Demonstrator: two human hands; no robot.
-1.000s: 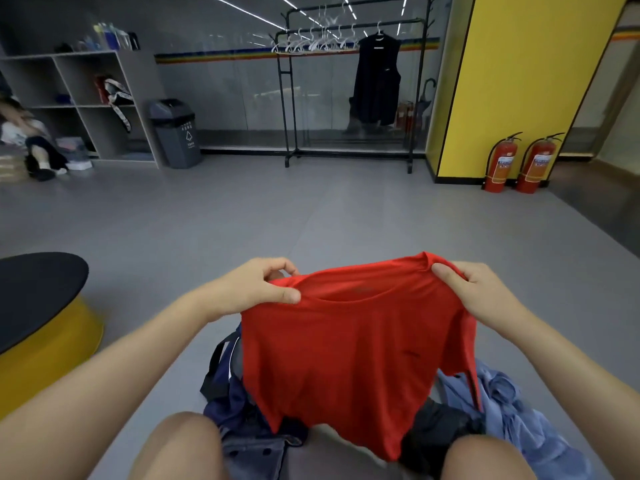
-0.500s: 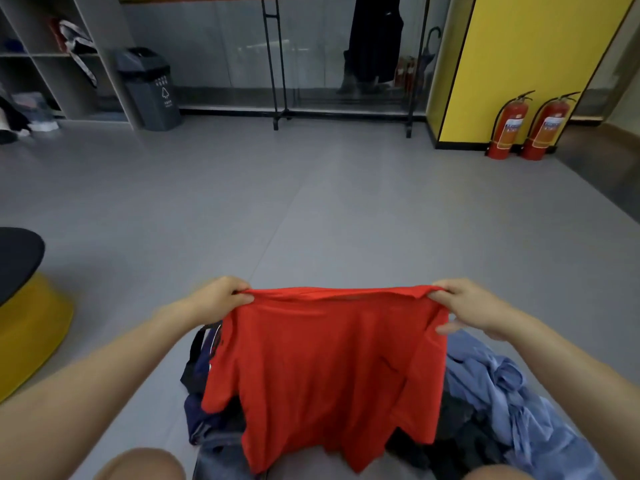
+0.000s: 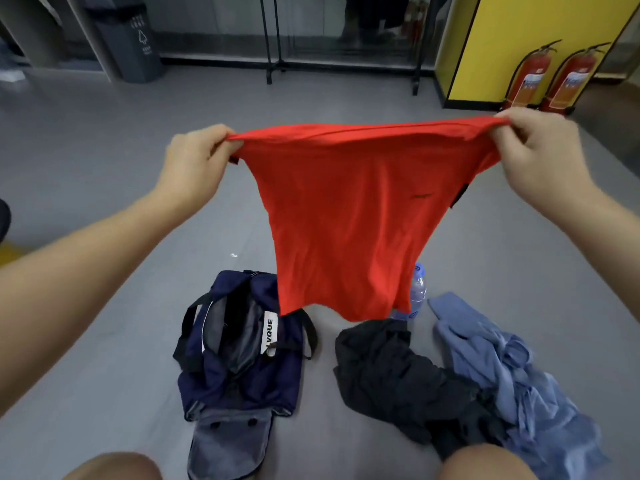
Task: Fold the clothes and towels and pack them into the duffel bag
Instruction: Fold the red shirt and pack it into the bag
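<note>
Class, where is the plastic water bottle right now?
In the head view, the plastic water bottle stands on the floor just right of centre, partly hidden behind the red T-shirt's hem, beyond the black garment.

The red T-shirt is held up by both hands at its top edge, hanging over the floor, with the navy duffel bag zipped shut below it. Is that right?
Not quite. The head view shows the navy duffel bag lying open, its grey lining visible. The rest holds: the left hand and right hand grip the top edge of the red T-shirt, which hangs above the floor.
</note>
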